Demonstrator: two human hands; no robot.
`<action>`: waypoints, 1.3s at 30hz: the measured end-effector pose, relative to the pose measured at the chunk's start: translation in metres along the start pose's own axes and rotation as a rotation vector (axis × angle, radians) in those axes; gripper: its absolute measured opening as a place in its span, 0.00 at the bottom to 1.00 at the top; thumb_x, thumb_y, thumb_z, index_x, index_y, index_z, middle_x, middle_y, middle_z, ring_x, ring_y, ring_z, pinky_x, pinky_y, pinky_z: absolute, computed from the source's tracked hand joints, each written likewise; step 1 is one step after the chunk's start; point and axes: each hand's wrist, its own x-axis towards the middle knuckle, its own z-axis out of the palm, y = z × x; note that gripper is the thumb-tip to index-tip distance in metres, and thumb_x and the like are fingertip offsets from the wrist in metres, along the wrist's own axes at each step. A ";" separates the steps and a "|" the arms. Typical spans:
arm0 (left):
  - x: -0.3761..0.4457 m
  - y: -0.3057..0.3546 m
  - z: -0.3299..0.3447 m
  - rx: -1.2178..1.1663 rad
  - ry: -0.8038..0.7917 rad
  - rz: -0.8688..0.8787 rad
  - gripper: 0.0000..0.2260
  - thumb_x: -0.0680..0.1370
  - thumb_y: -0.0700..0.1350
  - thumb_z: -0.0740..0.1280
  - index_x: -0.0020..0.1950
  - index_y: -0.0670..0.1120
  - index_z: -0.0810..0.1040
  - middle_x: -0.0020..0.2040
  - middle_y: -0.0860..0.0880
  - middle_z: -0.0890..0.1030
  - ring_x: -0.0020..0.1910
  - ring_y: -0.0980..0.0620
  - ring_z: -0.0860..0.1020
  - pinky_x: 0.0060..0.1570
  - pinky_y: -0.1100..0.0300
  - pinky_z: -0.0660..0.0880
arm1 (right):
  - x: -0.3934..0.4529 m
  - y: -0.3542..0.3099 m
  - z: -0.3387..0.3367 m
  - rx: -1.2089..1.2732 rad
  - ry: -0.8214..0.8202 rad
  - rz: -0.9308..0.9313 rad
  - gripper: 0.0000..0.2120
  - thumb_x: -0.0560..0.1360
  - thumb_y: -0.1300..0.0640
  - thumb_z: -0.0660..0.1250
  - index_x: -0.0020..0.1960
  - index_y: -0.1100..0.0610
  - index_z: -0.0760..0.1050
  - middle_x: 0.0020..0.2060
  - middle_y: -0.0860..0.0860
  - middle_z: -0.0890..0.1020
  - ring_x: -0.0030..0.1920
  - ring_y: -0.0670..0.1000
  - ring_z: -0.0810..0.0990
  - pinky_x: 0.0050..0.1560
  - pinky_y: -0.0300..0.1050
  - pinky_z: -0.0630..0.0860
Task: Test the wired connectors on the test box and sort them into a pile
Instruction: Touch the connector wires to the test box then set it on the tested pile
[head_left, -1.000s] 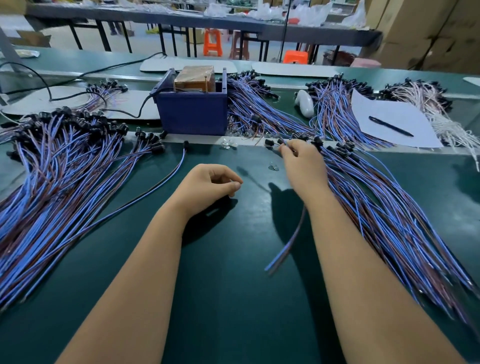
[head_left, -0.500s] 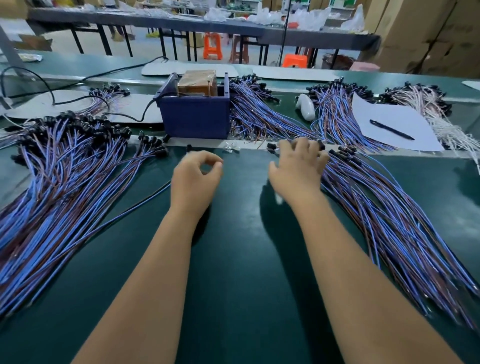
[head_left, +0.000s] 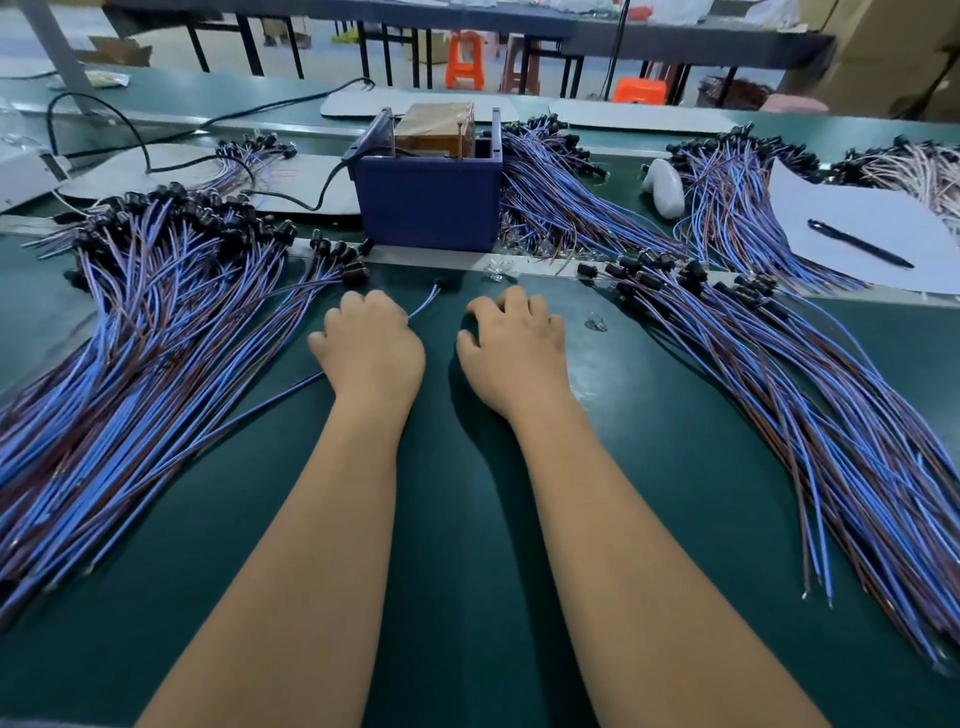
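The blue test box (head_left: 428, 208) with a brown block on top stands at the back centre of the green mat. A large pile of blue-and-brown wired connectors (head_left: 156, 338) lies to its left, and another pile (head_left: 779, 389) fans out on the right. One single wired connector (head_left: 438, 283) lies just in front of the box. Its wire runs into my left hand (head_left: 371, 348), whose curled fingers hold it. My right hand (head_left: 514, 348) sits beside it, knuckles up and fingers bent down onto the mat. What lies under those fingers is hidden.
More wire bundles (head_left: 561, 197) lie behind the metal strip beside the box. A white sheet (head_left: 883, 208) with a black pen (head_left: 857, 244) is at the back right, with a white object (head_left: 662, 189) near it. Small clear bulbs (head_left: 597, 325) lie on the mat. A black cable (head_left: 322, 192) leads to the box.
My right hand has left the right pile and come to the centre; the wire it held is no longer visible. My left hand has moved forward onto the single wire.
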 end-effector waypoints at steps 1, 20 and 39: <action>0.000 0.001 0.001 -0.038 0.011 0.003 0.09 0.82 0.40 0.57 0.59 0.44 0.74 0.58 0.43 0.77 0.59 0.40 0.73 0.55 0.48 0.64 | 0.000 0.000 0.000 0.002 0.004 -0.002 0.16 0.80 0.48 0.55 0.64 0.52 0.71 0.59 0.53 0.71 0.61 0.57 0.66 0.60 0.53 0.62; -0.015 0.030 -0.006 -1.056 -0.212 0.379 0.25 0.79 0.32 0.64 0.38 0.63 0.82 0.66 0.52 0.71 0.71 0.47 0.64 0.49 0.61 0.78 | 0.002 0.000 -0.018 1.634 -0.085 0.261 0.13 0.83 0.59 0.55 0.54 0.61 0.78 0.38 0.54 0.79 0.35 0.52 0.76 0.38 0.45 0.74; 0.004 0.006 -0.013 -1.561 -0.261 -0.195 0.12 0.80 0.44 0.59 0.45 0.50 0.82 0.44 0.54 0.85 0.43 0.56 0.82 0.45 0.61 0.74 | -0.001 0.007 -0.021 1.856 -0.088 0.153 0.10 0.77 0.70 0.65 0.55 0.59 0.76 0.36 0.52 0.85 0.35 0.46 0.82 0.43 0.36 0.79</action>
